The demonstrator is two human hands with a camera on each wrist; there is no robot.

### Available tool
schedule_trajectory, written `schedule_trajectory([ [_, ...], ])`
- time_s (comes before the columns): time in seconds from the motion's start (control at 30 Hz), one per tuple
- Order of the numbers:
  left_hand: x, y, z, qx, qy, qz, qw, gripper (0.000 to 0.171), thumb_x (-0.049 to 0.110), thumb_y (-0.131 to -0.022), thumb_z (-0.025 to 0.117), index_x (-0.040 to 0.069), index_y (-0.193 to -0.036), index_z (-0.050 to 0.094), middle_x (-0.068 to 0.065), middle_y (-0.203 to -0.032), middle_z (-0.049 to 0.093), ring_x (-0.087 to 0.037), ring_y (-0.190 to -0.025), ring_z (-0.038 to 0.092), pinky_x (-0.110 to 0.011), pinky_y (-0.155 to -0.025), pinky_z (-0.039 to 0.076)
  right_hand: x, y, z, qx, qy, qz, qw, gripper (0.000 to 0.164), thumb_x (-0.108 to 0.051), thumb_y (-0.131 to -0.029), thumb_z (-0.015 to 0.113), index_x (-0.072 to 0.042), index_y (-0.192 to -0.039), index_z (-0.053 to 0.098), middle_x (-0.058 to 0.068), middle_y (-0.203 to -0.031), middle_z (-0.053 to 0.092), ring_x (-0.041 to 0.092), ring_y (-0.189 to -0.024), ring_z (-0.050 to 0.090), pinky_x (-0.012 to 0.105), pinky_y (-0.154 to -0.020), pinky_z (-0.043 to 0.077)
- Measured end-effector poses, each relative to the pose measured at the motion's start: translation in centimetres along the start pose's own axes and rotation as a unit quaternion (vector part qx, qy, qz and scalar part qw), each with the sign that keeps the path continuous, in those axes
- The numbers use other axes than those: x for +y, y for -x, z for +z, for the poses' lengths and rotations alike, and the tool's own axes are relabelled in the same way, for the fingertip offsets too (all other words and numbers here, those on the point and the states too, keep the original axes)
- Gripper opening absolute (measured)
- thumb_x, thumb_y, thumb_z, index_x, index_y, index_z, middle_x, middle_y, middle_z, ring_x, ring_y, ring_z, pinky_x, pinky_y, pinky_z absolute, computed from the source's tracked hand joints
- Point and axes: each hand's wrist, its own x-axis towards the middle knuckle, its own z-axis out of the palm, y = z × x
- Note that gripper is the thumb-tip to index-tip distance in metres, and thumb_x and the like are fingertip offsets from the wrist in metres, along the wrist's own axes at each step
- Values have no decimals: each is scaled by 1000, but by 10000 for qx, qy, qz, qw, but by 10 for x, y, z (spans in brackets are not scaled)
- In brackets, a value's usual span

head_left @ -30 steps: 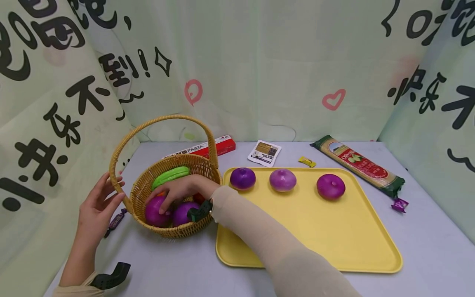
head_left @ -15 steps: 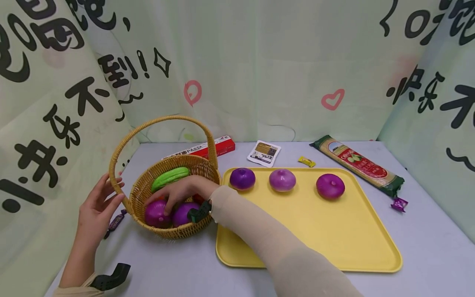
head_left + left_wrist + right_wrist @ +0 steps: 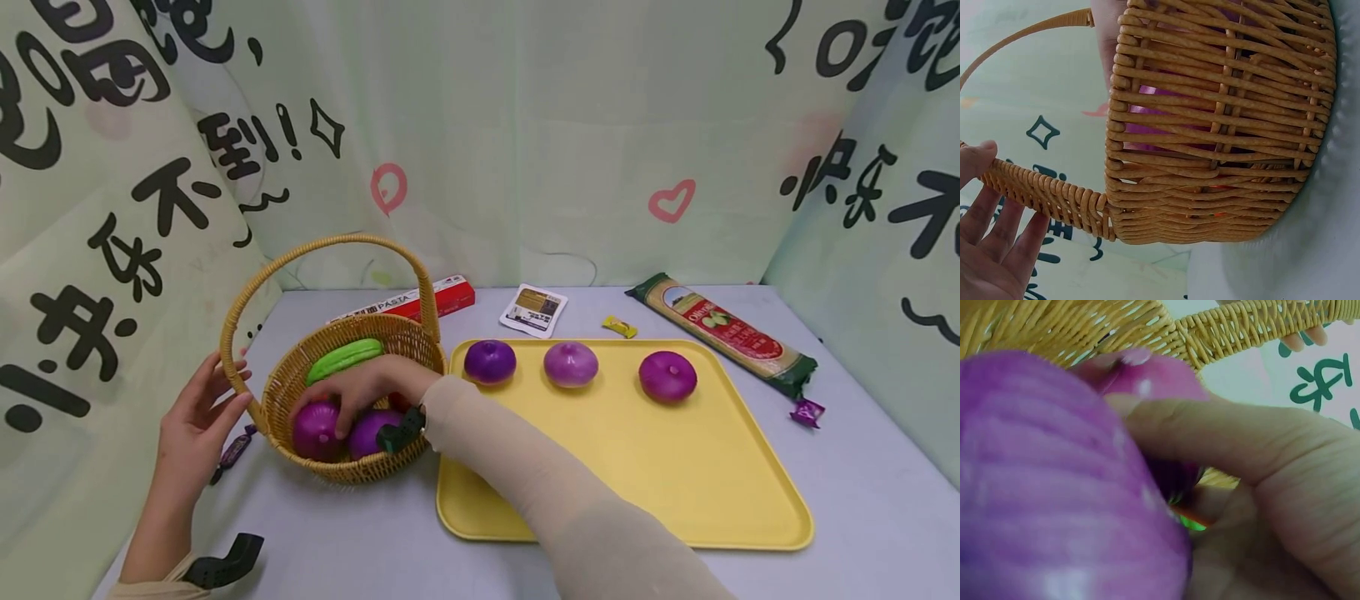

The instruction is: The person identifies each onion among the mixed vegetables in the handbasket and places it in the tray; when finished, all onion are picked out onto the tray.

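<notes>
In the head view, my left hand [image 3: 197, 421] holds the left side of the wicker basket's [image 3: 408, 333] arched handle, thumb and fingertips on opposite sides of it. The left wrist view shows these fingers [image 3: 1007, 225] against the woven handle. My right hand [image 3: 371, 385] reaches into the basket and grips a purple onion [image 3: 315, 433] at the left, fingers behind it and thumb on its near right side. A second purple onion [image 3: 369, 435] lies right beside it, large in the right wrist view. A green ridged vegetable [image 3: 345, 358] lies behind the hand.
To the right, a yellow tray [image 3: 615, 475] bears three purple onions [image 3: 572, 364] along its far side. Behind stand a red pasta box [image 3: 453, 293], a white packet [image 3: 534, 310], a yellow candy [image 3: 620, 326] and a noodle bag [image 3: 723, 333]. Dark-wrapped candy [image 3: 234, 452] lies left of the basket.
My right hand's fingers have slid farther around the far side of the left onion, and the thumb has moved right along it. The onion has turned slightly. My left hand stays on the handle.
</notes>
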Motion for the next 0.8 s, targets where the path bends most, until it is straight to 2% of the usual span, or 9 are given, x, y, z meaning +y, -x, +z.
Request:
schedule_trajectory([
  [0.17,1,1,1,14,29,19,10000,66,2,-90,59,26,-147,33,25,-126,53,14,-110,51,0,-84,43,2,5,-5,386,-295,22,9988,58,-20,-84,70,-40,-132,45,-7,-133,41,10,-118,43,26,-90,47],
  [0.43,2,2,0,-18,-32,-53,10000,66,5,-91,59,28,-147,32,27,-125,52,16,-109,50,1,-83,42,5,16,-9,685,-1537,46,9857,56,-11,-82,72,-35,-126,46,-4,-128,44,13,-113,47,27,-83,55],
  [0.6,2,2,1,-3,-58,-88,9999,66,6,-91,59,28,-147,32,27,-124,52,16,-109,50,1,-83,42,9,23,-12,850,-1741,33,9811,55,-12,-82,72,-34,-125,46,-4,-128,42,15,-113,49,29,-83,56],
  [0.8,1,1,0,12,-133,-98,9999,67,7,-91,60,29,-147,32,24,-127,52,16,-109,50,2,-83,42,14,31,-16,1057,-1929,-207,9753,55,-11,-82,71,-33,-126,46,-4,-131,41,15,-115,48,31,-84,56],
])
